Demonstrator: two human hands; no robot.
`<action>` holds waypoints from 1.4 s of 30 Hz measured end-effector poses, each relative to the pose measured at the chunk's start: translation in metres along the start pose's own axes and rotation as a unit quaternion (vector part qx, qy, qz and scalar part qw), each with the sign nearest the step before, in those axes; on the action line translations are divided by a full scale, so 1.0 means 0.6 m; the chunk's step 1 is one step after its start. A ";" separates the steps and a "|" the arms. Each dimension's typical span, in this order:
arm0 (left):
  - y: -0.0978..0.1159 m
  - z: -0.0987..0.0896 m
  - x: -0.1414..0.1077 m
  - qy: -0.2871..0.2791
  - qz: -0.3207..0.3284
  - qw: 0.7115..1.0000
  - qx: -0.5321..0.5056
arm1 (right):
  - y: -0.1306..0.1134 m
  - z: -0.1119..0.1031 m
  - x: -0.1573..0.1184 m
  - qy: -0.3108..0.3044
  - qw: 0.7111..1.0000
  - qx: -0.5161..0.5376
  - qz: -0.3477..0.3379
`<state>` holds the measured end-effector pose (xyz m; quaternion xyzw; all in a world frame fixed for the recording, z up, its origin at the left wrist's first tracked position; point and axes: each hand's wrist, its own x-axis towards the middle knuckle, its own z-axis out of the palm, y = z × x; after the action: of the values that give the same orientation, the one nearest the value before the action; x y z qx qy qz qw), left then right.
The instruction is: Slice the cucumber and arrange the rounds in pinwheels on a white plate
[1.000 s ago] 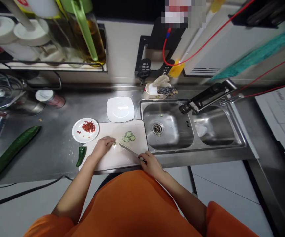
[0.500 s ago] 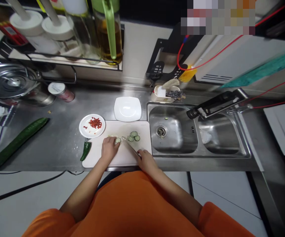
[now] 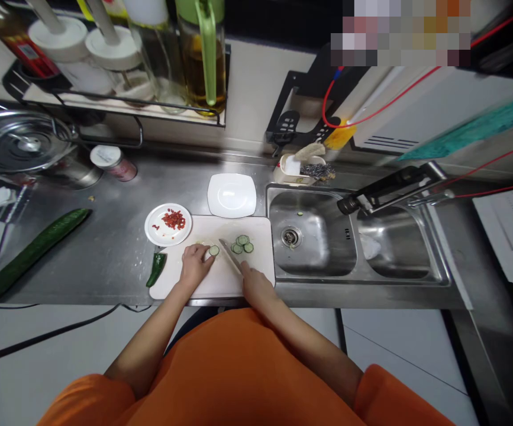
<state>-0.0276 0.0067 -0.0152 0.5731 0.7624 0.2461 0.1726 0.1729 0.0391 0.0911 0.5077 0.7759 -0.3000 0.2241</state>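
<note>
On the white cutting board, my left hand is closed around a short piece of cucumber, its pale cut face toward the right. My right hand grips a knife by the handle, the blade pointing up and left, just right of the cucumber piece and apart from it. Several cucumber slices lie in a loose cluster right of the blade. A green pepper piece rests against the board's left edge. Chopped red pieces lie on a round white plate behind it.
A square white plate stands behind the board. To the right is a double sink with a faucet. A whole cucumber lies at the left, near a lidded pot and a can. Bottles stand on a rack above.
My right hand has shifted slightly up and left with the knife, whose blade now shows more fully. The left hand still holds the cucumber piece. The whole view has shifted a little.
</note>
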 end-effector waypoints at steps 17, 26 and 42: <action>-0.012 0.015 -0.002 0.020 0.017 0.999 -0.024 | -0.034 0.005 -0.019 -0.020 0.998 -0.048 -0.039; -0.011 0.014 -0.002 -0.007 -0.007 1.000 -0.014 | -0.042 -0.001 -0.021 -0.027 0.999 -0.033 -0.021; -0.002 0.005 0.002 -0.008 -0.020 1.000 -0.018 | -0.038 0.008 -0.029 -0.067 0.998 -0.010 -0.010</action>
<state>-0.0274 0.0081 -0.0183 0.5568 0.7676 0.2513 0.1939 0.1591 0.0172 0.1044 0.4762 0.7673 -0.3275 0.2779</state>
